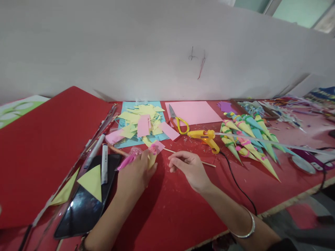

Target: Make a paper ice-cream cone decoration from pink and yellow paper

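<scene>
My left hand [136,174] is closed around a small yellow paper cone [151,161], with pink trim [152,149] at its wide end. A pink paper piece [159,147] shows just beyond the cone. Beside the left fingers lies a bright pink bundle [128,161] in clear plastic. My right hand [192,170] is raised a little to the right, its fingers curled and thumb drawn in. What those fingers hold, if anything, cannot be made out. Behind the right hand a thin wooden stick [209,164] lies on the red table, partly hidden.
A yellow glue gun [205,136] with a black cord lies right of centre, near scissors [179,122]. Finished paper cones [251,132] are heaped at right. Yellow paper scraps [143,115] lie behind my hands. At left are a phone [81,209], markers [104,164] and red board [52,146].
</scene>
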A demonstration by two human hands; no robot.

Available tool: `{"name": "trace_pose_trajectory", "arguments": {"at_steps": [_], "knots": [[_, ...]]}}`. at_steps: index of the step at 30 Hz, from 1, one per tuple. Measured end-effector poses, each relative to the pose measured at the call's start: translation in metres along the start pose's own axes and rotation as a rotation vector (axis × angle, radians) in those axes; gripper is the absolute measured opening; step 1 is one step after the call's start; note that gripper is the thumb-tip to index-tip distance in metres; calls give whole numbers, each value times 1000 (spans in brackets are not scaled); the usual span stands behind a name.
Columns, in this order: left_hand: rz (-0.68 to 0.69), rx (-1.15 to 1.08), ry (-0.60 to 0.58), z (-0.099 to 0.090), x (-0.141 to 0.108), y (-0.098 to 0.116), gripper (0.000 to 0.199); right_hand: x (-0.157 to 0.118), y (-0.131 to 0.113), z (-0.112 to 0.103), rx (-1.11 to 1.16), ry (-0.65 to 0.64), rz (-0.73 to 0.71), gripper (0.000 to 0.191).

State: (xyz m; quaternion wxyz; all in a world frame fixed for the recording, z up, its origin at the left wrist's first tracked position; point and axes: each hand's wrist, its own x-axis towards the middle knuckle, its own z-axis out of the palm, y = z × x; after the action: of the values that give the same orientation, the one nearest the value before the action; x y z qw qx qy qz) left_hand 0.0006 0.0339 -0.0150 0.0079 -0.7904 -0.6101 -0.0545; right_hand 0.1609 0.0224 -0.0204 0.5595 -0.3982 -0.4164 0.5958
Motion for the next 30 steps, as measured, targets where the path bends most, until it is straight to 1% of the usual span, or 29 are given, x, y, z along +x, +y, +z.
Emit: {"name": "trace_pose_trajectory", "arguments": {"at_steps": [2,4,7,9,11,12,14,18,19,21,23,26,28,30], "knots": [[12,-119,-15,1,1,-1,24,0,-1,0,-44,18,-10,5],[16,-254,6,2,2,-2,22,1,-1,0,-67,23,-19,9],[-6,-453,69,4,2,-1,26,1,0,-1,-32,13,-24,11],[-11,-605,84,6,2,0,27,1,1,-2,-1,8,-17,12],[-13,-712,76,8,2,2,27,1,1,-2,4,2,-25,11],[-12,-727,64,10,2,2,28,0,1,-3,-5,3,-37,10],[-6,-684,20,11,2,3,29,1,1,-3,-42,16,-61,9],[-11,-487,-123,10,0,7,27,2,-1,-3,-115,49,-83,12],[-16,-448,-138,9,-1,8,26,3,-1,-2,-119,56,-85,14],[-21,-423,-122,8,-1,10,25,4,0,-3,-118,67,-88,15],[-20,-474,-77,9,-2,11,26,4,0,-3,-118,65,-90,15],[11,-649,-47,12,-4,13,25,3,1,-4,-148,32,-91,12],[36,-785,-41,15,-5,16,21,2,1,-4,-220,6,-136,11],[40,-905,-20,16,-6,20,18,1,1,-5,-316,-4,-215,10]]}}
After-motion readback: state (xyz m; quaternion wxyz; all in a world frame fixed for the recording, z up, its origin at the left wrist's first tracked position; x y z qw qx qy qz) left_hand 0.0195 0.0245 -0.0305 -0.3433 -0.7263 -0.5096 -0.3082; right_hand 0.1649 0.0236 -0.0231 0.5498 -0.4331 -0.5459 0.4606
